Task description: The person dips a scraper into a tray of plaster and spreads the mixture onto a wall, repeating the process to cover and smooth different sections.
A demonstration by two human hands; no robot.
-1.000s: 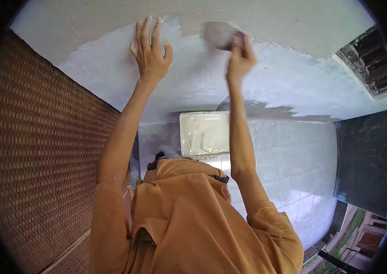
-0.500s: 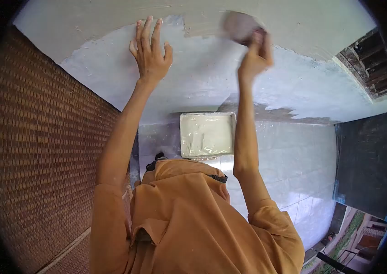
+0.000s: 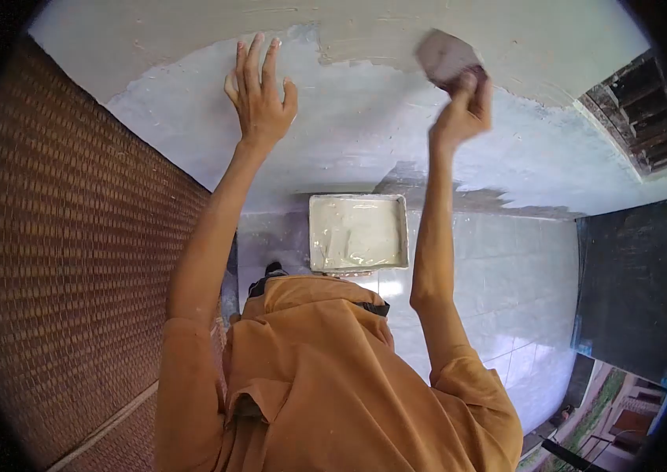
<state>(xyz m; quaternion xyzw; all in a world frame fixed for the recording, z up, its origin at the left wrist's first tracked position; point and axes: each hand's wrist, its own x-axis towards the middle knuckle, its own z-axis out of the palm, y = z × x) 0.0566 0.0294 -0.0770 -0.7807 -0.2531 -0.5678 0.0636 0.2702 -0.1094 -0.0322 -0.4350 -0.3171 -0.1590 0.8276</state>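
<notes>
Head view: both arms raised to the wall [image 3: 365, 134].
Left hand [image 3: 259, 98] flat on it, fingers spread; right hand [image 3: 463, 110] grips scraper [image 3: 444, 53].

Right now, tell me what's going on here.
A person in an orange shirt works at a wall. The left hand lies open, flat on the pale coated patch. The right hand holds a flat tool against the wall, where the pale coat meets the bare beige part. A tray of pale paste sits on the tiled floor.
</notes>
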